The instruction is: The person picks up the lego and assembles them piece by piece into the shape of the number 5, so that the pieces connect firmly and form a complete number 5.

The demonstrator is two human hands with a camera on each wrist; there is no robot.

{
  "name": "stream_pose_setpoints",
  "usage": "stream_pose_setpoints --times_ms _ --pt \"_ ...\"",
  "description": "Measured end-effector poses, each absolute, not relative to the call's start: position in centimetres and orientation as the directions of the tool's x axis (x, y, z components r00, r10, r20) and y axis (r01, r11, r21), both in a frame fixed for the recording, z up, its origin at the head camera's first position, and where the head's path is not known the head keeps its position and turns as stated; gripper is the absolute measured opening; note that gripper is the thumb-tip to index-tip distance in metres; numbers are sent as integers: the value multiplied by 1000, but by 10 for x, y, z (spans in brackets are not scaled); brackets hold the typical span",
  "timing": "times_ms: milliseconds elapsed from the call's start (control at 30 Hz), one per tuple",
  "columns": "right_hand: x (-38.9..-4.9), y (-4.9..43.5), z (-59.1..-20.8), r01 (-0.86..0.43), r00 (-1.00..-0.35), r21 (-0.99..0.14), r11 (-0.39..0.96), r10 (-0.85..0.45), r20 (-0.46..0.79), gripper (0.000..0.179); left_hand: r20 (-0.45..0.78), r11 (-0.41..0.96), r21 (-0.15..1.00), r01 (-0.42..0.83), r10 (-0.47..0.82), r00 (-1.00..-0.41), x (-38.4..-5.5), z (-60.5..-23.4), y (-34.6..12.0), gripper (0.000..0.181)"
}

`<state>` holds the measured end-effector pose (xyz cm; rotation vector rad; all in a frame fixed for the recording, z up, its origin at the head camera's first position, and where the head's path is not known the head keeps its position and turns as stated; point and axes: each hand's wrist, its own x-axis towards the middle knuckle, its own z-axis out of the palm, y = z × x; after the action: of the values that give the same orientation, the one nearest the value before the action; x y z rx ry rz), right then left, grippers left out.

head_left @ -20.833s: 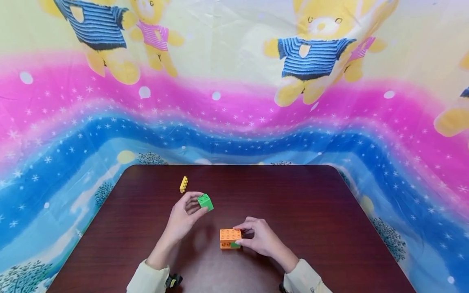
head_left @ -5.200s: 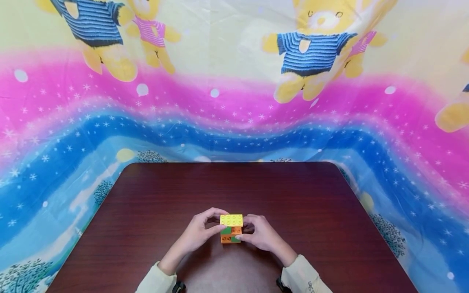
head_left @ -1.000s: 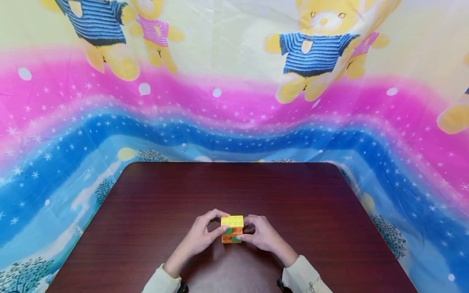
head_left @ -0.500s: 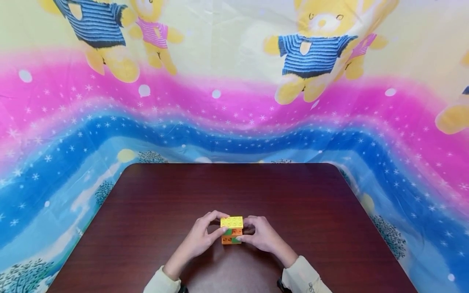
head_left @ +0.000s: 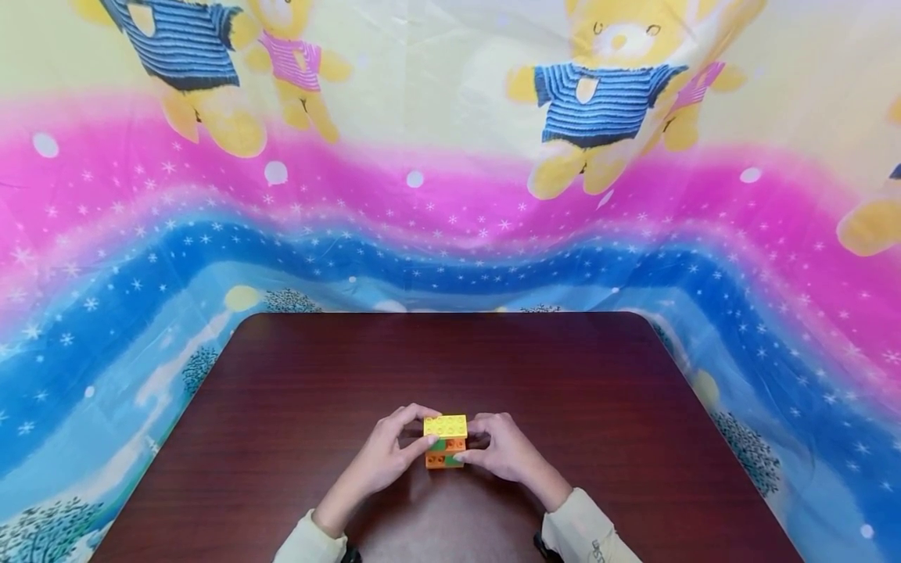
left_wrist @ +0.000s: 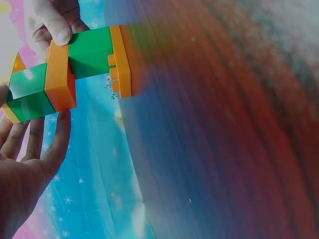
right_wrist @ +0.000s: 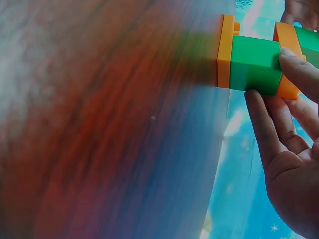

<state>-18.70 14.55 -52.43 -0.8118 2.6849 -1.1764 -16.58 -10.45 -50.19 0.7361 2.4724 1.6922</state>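
Note:
A stack of toy building bricks stands upright on the table between the hands. Its top is a yellow brick (head_left: 446, 426) with studs. Beneath it, at the left, sits an upper green brick (left_wrist: 30, 87), then a middle orange brick (left_wrist: 60, 77). A lower green brick (right_wrist: 255, 64) is at the right, above the bottom orange brick (right_wrist: 225, 52). My left hand (head_left: 383, 450) holds the upper part, thumb in front and fingers behind. With thumb and fingers, my right hand (head_left: 507, 453) grips the stack around the lower green brick and middle orange brick.
The dark brown table (head_left: 317, 360) reaches away behind the stack, with rounded far corners. A bright cloth (head_left: 436, 203) printed with bears and snowflakes hangs around its far and side edges.
Since the oldest frame, the green brick from my left hand and the yellow brick from the table have joined the stack. Over the last second, hands and stack stay almost still.

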Motion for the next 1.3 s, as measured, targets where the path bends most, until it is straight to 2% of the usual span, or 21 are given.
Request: stream_pose_setpoints --times_ms 133,933,1300 --pt "-187 145 -524 -450 -849 -695 561 -510 139 27 221 291 888 357 410 -885 -166 -502 -104 27" --pt "-186 146 -527 -394 -864 -729 560 -496 86 30 198 285 898 334 416 -888 -165 -508 -103 26" --pt "-188 146 -528 -439 -854 -717 542 -500 145 25 216 264 900 348 423 -880 -165 -507 -103 27"
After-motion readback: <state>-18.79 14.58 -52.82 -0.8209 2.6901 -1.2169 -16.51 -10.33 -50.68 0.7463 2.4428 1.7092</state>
